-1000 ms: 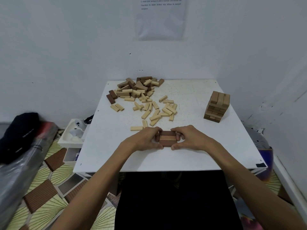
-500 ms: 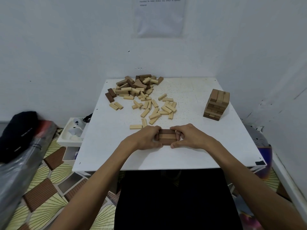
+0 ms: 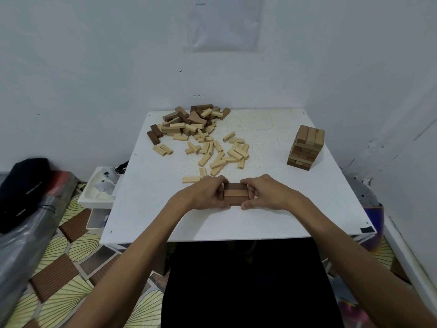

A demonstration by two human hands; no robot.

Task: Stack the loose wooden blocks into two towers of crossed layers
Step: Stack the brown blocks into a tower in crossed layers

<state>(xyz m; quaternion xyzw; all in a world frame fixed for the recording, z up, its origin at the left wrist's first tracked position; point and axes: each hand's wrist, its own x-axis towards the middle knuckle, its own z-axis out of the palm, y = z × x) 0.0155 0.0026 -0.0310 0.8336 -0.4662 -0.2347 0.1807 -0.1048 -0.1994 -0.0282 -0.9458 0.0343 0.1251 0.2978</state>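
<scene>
A low layer of three brown blocks [image 3: 235, 193] lies side by side near the front middle of the white table [image 3: 272, 218]. My left hand [image 3: 204, 195] grips its left end and my right hand [image 3: 264, 194] grips its right end, fingers curled round the sides. A heap of loose light and dark blocks [image 3: 194, 125] lies at the back left, and more light blocks [image 3: 222, 155] are scattered in front of it. One finished tower of crossed layers [image 3: 306, 147] stands at the right.
One loose light block [image 3: 191, 179] lies just left of my left hand. A white tray [image 3: 101, 188] sits on the floor left of the table, with a black bag [image 3: 23, 185] beyond it. Walls close the back and the right.
Both hands stay clamped on the three brown blocks; only the fingers shifted slightly. The camera has tilted a little.
</scene>
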